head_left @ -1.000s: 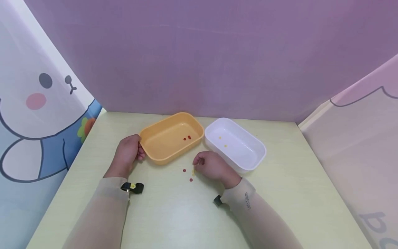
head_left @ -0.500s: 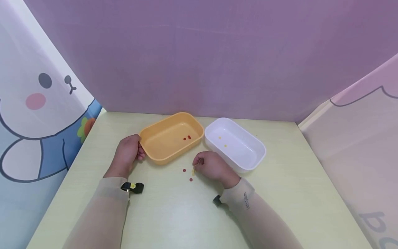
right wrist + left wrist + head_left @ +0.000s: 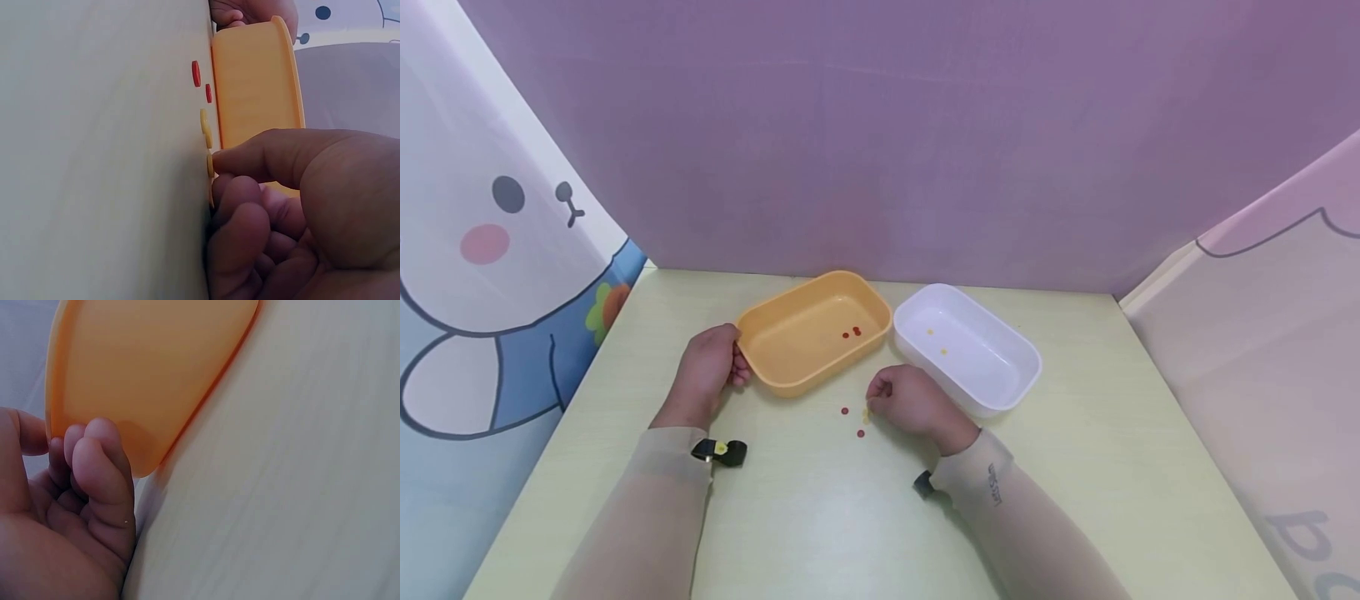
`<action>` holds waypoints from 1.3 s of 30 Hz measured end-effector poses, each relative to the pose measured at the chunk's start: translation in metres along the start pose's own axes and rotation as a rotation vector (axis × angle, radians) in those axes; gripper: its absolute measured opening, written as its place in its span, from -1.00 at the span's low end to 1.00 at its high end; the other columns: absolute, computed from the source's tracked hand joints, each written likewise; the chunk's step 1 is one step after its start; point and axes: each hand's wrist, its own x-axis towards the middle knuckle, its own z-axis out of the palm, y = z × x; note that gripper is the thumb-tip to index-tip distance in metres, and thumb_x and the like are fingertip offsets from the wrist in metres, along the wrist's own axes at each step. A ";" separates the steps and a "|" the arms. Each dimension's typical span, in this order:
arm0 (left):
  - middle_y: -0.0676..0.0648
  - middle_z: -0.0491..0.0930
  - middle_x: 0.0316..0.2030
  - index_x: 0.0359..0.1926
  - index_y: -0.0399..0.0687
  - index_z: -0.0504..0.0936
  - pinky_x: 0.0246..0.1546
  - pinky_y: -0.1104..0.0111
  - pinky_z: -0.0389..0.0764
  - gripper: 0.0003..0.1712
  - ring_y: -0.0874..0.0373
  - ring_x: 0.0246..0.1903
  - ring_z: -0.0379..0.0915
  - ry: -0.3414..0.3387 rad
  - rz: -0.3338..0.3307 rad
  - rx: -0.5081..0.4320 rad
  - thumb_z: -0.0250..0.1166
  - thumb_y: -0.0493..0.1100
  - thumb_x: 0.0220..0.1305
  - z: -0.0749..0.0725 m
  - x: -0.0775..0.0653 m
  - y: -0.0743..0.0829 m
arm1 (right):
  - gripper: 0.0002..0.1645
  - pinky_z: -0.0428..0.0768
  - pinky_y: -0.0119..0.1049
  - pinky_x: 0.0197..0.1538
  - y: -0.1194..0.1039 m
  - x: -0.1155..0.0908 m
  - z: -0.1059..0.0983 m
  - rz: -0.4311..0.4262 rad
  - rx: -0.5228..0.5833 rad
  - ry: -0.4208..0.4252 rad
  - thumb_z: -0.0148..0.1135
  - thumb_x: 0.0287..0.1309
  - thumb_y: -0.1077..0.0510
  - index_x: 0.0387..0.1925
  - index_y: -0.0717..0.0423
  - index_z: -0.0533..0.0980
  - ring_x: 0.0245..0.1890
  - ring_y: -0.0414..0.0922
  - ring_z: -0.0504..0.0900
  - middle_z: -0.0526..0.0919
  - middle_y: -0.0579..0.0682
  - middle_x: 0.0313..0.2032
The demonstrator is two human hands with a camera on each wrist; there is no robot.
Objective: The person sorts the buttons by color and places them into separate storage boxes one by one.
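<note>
Directly against right hand (image 3: 916,400): yellow disc (image 3: 210,165); left hand (image 3: 706,362) grips tray (image 3: 797,346).

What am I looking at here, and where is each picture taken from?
There is no machine here, just a person's bare left hand and right hand. The wide picture comes from a camera worn on the head, looking down; the two close-ups come from one camera on each wrist. On the table stand an orange tray, with three red bits inside, and a white tray, with two yellow bits inside. In front of them lie two loose red bits and a few loose yellow bits. The left hand grips the orange tray's edge. The right hand's fingertips touch one yellow bit; whether they pinch it is hard to tell.
</note>
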 end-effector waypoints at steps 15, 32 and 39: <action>0.03 0.61 -0.38 0.01 -0.20 0.54 -0.34 0.32 0.75 -0.50 0.15 -0.43 0.59 -0.005 -0.006 0.004 -0.13 0.11 0.69 0.001 0.001 0.001 | -0.80 0.61 -0.25 -0.09 0.004 -0.002 -0.002 0.025 0.042 -0.017 0.29 0.44 0.10 -0.32 -0.17 0.76 -0.26 -0.16 0.63 0.75 -0.22 -0.33; 0.02 0.60 -0.37 0.03 -0.22 0.54 -0.33 0.31 0.77 -0.48 0.14 -0.42 0.59 -0.001 -0.004 0.015 -0.15 0.11 0.70 0.000 0.001 0.000 | -0.79 0.58 -0.25 -0.20 0.002 -0.004 -0.005 0.030 0.075 -0.016 0.25 0.43 0.06 -0.33 -0.14 0.74 -0.39 -0.18 0.59 0.71 -0.19 -0.40; 0.03 0.60 -0.38 0.03 -0.22 0.54 -0.34 0.30 0.76 -0.49 0.14 -0.43 0.59 0.004 -0.009 0.006 -0.15 0.10 0.70 0.001 0.000 0.002 | -0.78 0.54 -0.27 -0.28 0.001 -0.005 -0.006 0.057 0.129 -0.026 0.23 0.43 0.05 -0.38 -0.08 0.67 -0.46 -0.17 0.56 0.63 -0.14 -0.50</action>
